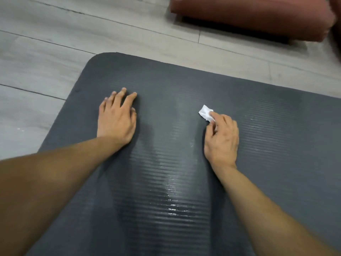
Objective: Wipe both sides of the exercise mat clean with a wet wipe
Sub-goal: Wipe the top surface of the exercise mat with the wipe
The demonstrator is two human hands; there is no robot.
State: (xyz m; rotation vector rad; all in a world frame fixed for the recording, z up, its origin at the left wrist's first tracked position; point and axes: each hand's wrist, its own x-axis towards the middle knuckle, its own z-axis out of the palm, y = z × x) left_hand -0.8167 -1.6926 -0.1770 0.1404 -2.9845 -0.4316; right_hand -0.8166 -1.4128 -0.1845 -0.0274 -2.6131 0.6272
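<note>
A dark grey ribbed exercise mat (pixel 267 126) lies flat on the floor and fills most of the view, with its rounded far-left corner visible. Wet shiny streaks run down its middle between my arms. My left hand (pixel 116 119) rests flat on the mat near that corner, fingers spread, holding nothing. My right hand (pixel 222 138) presses on the mat further right, its fingers closed on a crumpled white wet wipe (pixel 205 112) that sticks out past the fingertips and touches the mat.
Pale grey wood-plank floor (pixel 55 43) surrounds the mat on the left and far sides. A reddish-brown cushion or rolled mat (pixel 258 13) lies on the floor at the far right, apart from the grey mat.
</note>
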